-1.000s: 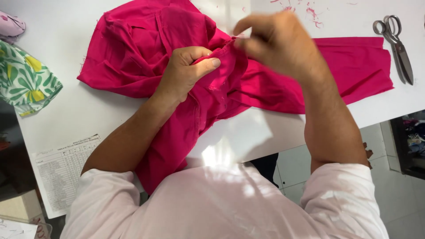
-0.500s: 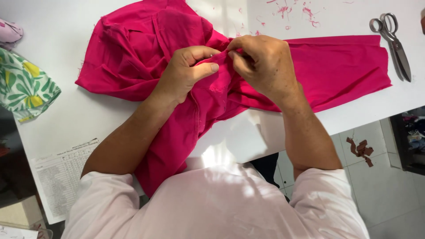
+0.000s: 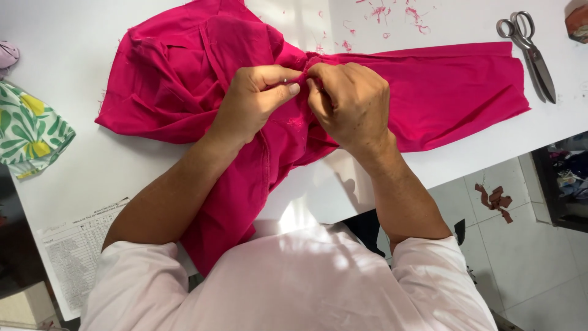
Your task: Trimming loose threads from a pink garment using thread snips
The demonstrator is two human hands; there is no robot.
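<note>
Fabric: your magenta cloth point(image 3: 429, 92) lies rumpled across the white table point(image 3: 92, 178).
Left part: bunched in loose folds.
Right part: spread flatter, a straight strip.
Middle: gathered into a pinch at the top edge.
Lower part: one length hangs over the table's near edge toward you.

a white table point(image 3: 110, 178) spreads under and beyond the hands, lit brightly from above. below and right of them lies a pale tiled floor point(image 3: 520, 270) with reddish scraps point(image 3: 495, 200); a dark shelf point(image 3: 563, 184) stands at far right.
</note>
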